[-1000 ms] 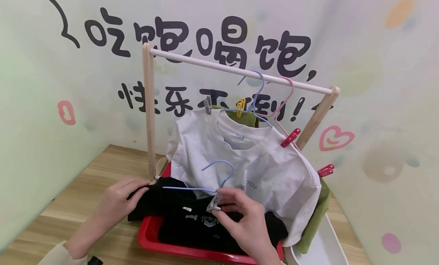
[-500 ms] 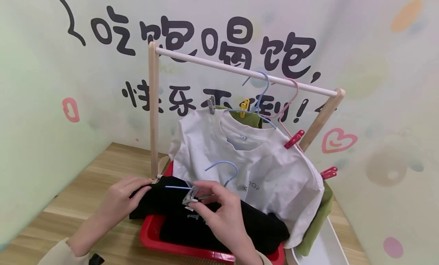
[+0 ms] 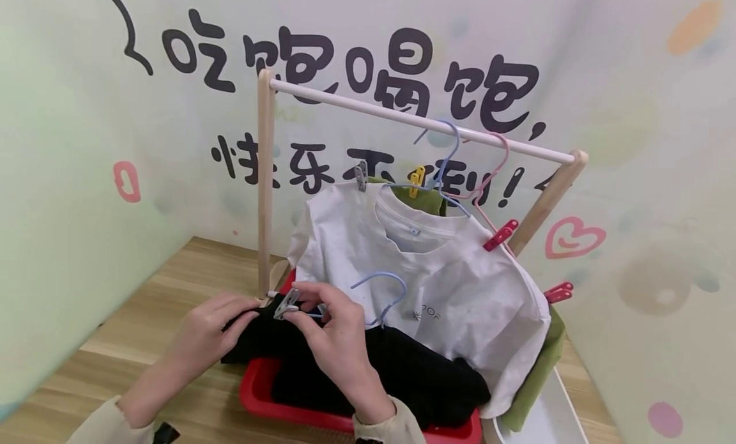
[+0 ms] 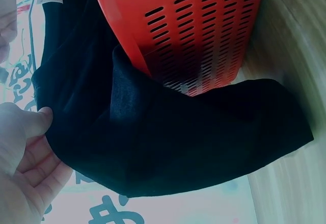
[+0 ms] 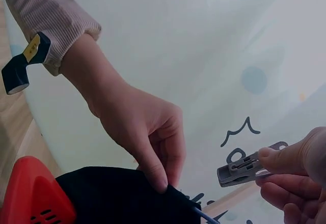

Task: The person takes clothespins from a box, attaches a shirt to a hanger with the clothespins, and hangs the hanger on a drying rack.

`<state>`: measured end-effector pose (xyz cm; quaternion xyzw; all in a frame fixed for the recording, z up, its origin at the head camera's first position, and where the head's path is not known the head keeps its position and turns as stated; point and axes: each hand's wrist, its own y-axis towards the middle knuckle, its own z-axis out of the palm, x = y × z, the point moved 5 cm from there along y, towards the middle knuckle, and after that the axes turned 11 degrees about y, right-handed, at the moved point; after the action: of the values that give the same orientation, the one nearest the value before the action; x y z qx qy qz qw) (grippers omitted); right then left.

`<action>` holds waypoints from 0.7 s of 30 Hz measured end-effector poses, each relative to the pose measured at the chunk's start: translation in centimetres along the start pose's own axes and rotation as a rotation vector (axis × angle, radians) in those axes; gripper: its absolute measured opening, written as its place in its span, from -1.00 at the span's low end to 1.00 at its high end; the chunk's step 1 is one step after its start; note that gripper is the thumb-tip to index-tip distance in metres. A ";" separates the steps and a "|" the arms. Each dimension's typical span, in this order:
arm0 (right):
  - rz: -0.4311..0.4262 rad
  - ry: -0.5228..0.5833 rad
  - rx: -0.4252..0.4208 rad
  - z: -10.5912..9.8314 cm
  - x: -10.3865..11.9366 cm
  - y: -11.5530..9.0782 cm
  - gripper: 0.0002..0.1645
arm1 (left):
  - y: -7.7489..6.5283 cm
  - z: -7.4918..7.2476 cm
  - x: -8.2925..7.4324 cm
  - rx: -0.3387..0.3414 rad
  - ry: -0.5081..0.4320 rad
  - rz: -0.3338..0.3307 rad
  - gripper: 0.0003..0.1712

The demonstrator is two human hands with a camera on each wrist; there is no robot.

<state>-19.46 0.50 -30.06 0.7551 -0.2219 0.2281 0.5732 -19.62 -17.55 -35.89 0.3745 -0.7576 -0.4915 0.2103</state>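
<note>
A black shirt (image 3: 425,367) lies over the red basket (image 3: 257,393), a blue hanger (image 3: 379,274) in it with its hook standing up. My left hand (image 3: 204,329) pinches the shirt's shoulder between thumb and fingers; in the left wrist view the black sleeve (image 4: 204,137) hangs down beside the basket's slotted wall. My right hand (image 3: 339,332) pinches a grey clothespin (image 5: 244,169) at its handle end. The clothespin is close to the left hand's fingertips, over the shirt's shoulder, its front end pointing toward the fabric. In the right wrist view it is still apart from the cloth.
A wooden rack with a white rod (image 3: 356,103) stands behind. From it hang a white T-shirt (image 3: 345,239) on a blue hanger and a green garment (image 3: 537,374) on a pink one, with grey, yellow and red clothespins. A white tray (image 3: 552,405) is at right.
My right hand has carried the grey clothespin leftward along the hanger to the shoulder by my left hand. The left hand keeps its pinch on the black shirt.
</note>
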 end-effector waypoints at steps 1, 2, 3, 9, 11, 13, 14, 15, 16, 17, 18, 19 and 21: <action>-0.002 -0.011 0.002 0.2 -0.1 0.1 -0.63 | 0.0 0.0 0.0 0.002 -0.006 -0.004 -0.52; -0.003 -0.018 0.003 0.3 -0.1 0.1 -0.63 | 0.1 -0.1 -0.1 0.005 -0.010 -0.008 -0.52; -0.007 -0.028 0.003 0.5 -0.2 0.2 -0.63 | 0.1 -0.2 -0.2 -0.008 -0.010 0.000 -0.52; -0.023 -0.086 -0.010 1.4 -0.8 0.4 -0.68 | 0.3 -0.4 -0.4 -0.017 -0.003 0.017 -0.49; -0.036 -0.113 -0.012 1.6 -1.0 0.5 -0.69 | 0.3 -0.4 -0.4 -0.007 -0.004 0.016 -0.49; -0.048 -0.128 -0.008 1.8 -1.3 0.4 -0.70 | 0.3 -0.3 -0.4 -0.004 -0.011 0.018 -0.50; -0.055 -0.136 -0.006 1.9 -1.4 0.4 -0.70 | 0.3 -0.3 -0.4 -0.009 -0.018 0.023 -0.51; -0.061 -0.147 -0.005 2.0 -1.5 0.4 -0.70 | 0.3 -0.3 -0.4 -0.013 -0.023 0.027 -0.53; -0.068 -0.156 -0.002 2.1 -1.5 0.4 -0.71 | 0.3 -0.3 -0.5 -0.022 -0.024 0.036 -0.54; -0.072 -0.165 0.001 2.2 -1.6 0.4 -0.71 | 0.2 -0.3 -0.4 -0.032 -0.023 0.044 -0.54; -0.071 -0.172 0.004 2.2 -1.6 0.5 -0.72 | 0.2 -0.2 -0.4 -0.035 -0.026 0.047 -0.54; -0.069 -0.181 0.009 2.3 -1.5 0.5 -0.72 | 0.2 -0.2 -0.4 -0.045 -0.023 0.055 -0.54; -0.055 -0.195 0.022 2.5 -1.5 0.7 -0.73 | 0.1 -0.3 -0.4 -0.065 -0.015 0.070 -0.54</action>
<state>-20.86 -1.92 -31.05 0.7858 -0.2534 0.1402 0.5465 -19.25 -17.35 -35.64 0.3373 -0.7553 -0.5110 0.2338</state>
